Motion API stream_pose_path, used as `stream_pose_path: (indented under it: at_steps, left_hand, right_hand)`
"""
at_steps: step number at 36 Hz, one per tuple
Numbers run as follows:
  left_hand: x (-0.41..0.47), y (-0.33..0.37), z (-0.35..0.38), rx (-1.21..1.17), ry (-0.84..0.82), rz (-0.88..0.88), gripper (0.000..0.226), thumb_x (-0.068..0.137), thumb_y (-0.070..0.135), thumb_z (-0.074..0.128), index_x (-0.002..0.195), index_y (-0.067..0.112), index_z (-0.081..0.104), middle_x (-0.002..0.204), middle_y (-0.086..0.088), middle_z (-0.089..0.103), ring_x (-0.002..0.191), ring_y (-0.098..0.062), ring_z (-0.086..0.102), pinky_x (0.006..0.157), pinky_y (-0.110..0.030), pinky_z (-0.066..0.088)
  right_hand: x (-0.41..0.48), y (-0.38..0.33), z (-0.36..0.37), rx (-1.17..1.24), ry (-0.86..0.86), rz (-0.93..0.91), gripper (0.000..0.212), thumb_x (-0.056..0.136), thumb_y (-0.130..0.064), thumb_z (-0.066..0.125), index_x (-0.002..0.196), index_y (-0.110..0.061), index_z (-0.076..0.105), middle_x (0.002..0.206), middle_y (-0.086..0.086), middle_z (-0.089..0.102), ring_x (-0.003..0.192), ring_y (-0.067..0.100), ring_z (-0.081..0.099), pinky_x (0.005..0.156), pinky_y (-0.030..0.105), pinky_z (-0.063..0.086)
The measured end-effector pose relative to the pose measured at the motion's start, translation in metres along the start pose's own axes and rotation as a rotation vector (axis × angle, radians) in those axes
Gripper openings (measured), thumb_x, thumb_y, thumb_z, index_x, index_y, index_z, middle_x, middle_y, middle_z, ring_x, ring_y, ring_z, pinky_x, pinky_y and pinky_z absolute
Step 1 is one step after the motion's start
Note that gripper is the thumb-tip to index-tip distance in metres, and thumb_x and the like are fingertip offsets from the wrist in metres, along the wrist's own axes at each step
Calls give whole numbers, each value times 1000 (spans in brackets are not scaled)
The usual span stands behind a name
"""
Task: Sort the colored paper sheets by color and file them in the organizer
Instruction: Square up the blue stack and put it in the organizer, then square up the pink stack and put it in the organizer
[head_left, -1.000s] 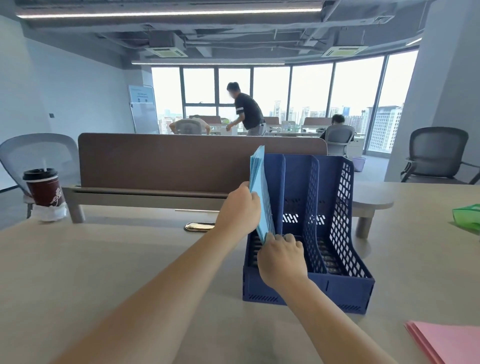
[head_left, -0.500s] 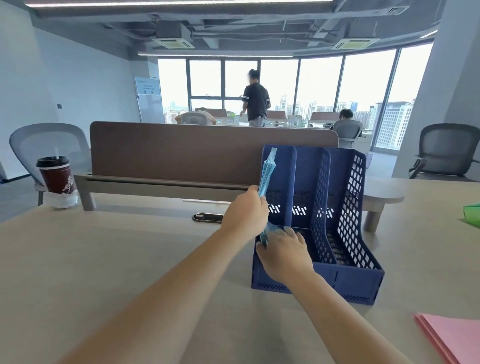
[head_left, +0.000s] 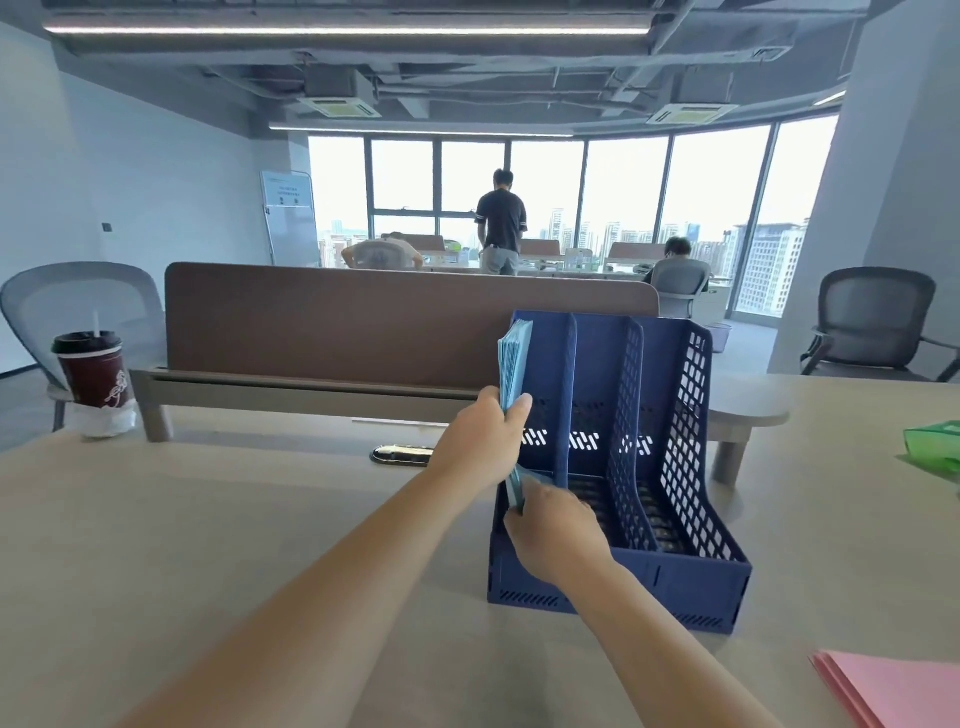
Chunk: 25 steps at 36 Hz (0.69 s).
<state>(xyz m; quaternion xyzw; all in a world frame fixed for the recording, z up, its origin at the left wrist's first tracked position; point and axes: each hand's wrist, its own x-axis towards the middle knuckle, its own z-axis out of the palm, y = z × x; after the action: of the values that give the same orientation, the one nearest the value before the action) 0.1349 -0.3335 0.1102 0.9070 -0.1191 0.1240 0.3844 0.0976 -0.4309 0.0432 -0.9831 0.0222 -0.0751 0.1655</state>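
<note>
A dark blue three-slot file organizer (head_left: 685, 415) stands on the desk ahead of me. A stack of light blue paper sheets (head_left: 514, 358) stands upright in its leftmost slot. My left hand (head_left: 485, 439) grips the stack at mid-height, thumb on the inner side. My right hand (head_left: 558, 532) holds the stack's lower edge at the front of that slot. The middle and right slots hold no paper. A pile of pink sheets (head_left: 898, 686) lies at the desk's lower right. Something green (head_left: 935, 447) sits at the right edge.
A dark red takeaway cup (head_left: 96, 371) with a straw stands at the far left. A brown desk divider (head_left: 363, 322) runs behind the organizer, with a metal cable grommet (head_left: 400, 454) in front of it. Office chairs and people are farther back.
The blue stack has sunk lower into the leftmost slot and now stands straighter. Both hands stayed on it. The camera view shifted a little.
</note>
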Motion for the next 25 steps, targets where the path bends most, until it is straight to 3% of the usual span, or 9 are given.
stream_pose_path:
  at_steps: [3,11,14,17,20,23,25]
  left_hand:
    - [1,0,-1,-1,49,16,41,101,53,33,110,18,51,80,4,60,66,-12,58,51,-25,36]
    - [-5,5,-3,-66,116,11,37,100,49,37,105,17,54,76,7,56,64,-9,53,52,-26,34]
    - [-9,7,-6,-91,132,11,34,99,48,40,101,17,53,77,6,56,65,-10,53,53,-28,35]
    - [-14,7,-10,-117,150,18,33,97,49,43,99,18,53,86,4,59,73,-14,57,59,-32,42]
    - [-24,11,-16,-110,193,56,33,96,48,45,110,19,54,101,4,59,84,-13,59,66,-31,48]
    - [-37,17,-23,-118,267,78,26,96,40,49,110,18,52,103,3,56,78,-9,56,58,-24,39]
    - [-48,22,-25,-130,301,75,20,95,37,49,102,18,49,98,0,57,74,-11,55,57,-27,40]
  right_hand:
    - [0,0,3,-10,37,-12,25,100,-35,39,118,-21,49,115,5,65,109,28,56,95,40,43]
    - [-5,1,2,105,87,-38,51,100,-48,43,146,-28,40,128,0,63,119,24,55,103,38,42]
    - [-8,2,-1,170,109,-54,46,99,-49,43,139,-27,47,119,-2,64,112,21,56,99,39,44]
    - [-14,5,-8,199,129,-54,46,100,-49,44,139,-26,48,122,-3,63,114,18,55,99,37,45]
    - [-25,9,-17,193,147,-52,49,101,-47,46,143,-24,45,132,-2,58,122,20,51,100,36,44]
    - [-38,14,-28,189,154,-37,49,101,-45,46,145,-25,43,138,-2,53,126,20,49,100,37,45]
    - [-48,19,-37,186,158,-24,49,100,-44,46,146,-25,43,140,-3,52,125,19,49,99,37,46]
